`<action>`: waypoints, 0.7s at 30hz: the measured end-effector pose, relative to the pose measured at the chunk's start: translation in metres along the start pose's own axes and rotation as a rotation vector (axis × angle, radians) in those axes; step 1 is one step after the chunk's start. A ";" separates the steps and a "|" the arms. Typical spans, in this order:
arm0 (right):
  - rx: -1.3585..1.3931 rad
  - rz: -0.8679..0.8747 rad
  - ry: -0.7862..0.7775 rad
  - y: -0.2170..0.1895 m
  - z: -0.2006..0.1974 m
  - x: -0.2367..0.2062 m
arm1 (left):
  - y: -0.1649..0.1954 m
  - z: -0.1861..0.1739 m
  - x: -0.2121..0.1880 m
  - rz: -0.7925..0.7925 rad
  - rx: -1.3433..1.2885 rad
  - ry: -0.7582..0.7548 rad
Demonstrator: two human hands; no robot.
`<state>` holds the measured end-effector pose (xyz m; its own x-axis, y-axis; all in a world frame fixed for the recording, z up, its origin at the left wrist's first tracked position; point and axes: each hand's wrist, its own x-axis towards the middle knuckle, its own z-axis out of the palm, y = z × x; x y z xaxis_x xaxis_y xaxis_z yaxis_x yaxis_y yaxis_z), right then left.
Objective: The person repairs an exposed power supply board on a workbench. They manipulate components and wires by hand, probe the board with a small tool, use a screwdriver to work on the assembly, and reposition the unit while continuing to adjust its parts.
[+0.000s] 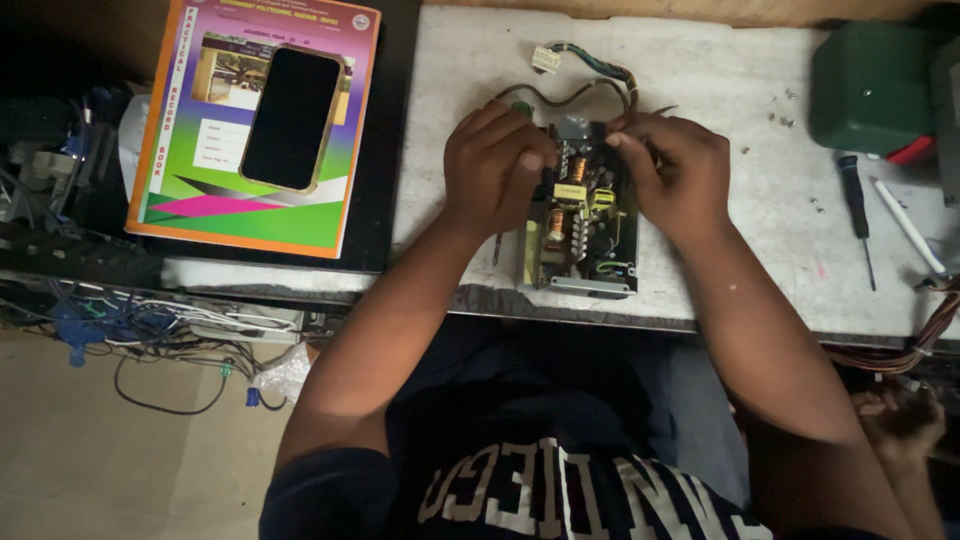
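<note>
A power supply circuit board [580,225] with copper coils and yellow parts lies on the white worktop [720,90], near its front edge. My left hand [495,165] rests on the board's left upper side, fingers curled, thumb pressing a part beside a green-handled tool [522,107] that pokes out above the fingers. My right hand [675,170] pinches the board's upper right edge. A bundle of wires [590,80] with a white connector runs from the board's far end.
A colourful record book [200,190] with a dark phone [292,118] on it lies at the left. A black screwdriver [856,205], a white pen [908,228], small screws [782,120] and a green box [870,85] are at the right. Cables hang under the table's left.
</note>
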<state>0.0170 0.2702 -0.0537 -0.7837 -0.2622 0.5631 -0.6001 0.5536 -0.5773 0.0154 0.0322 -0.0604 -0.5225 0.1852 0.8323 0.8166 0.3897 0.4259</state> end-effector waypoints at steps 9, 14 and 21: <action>-0.089 0.038 -0.026 0.000 -0.001 0.001 | -0.002 0.000 0.001 0.015 -0.001 0.008; -0.077 -0.028 -0.021 0.000 -0.002 0.002 | -0.003 -0.002 0.000 0.020 -0.005 0.002; -0.030 0.036 -0.033 0.000 -0.001 0.003 | -0.004 0.001 0.001 0.011 0.005 0.015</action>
<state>0.0150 0.2704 -0.0514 -0.8097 -0.2671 0.5225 -0.5668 0.5867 -0.5784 0.0115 0.0324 -0.0613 -0.5100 0.1764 0.8419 0.8209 0.3923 0.4150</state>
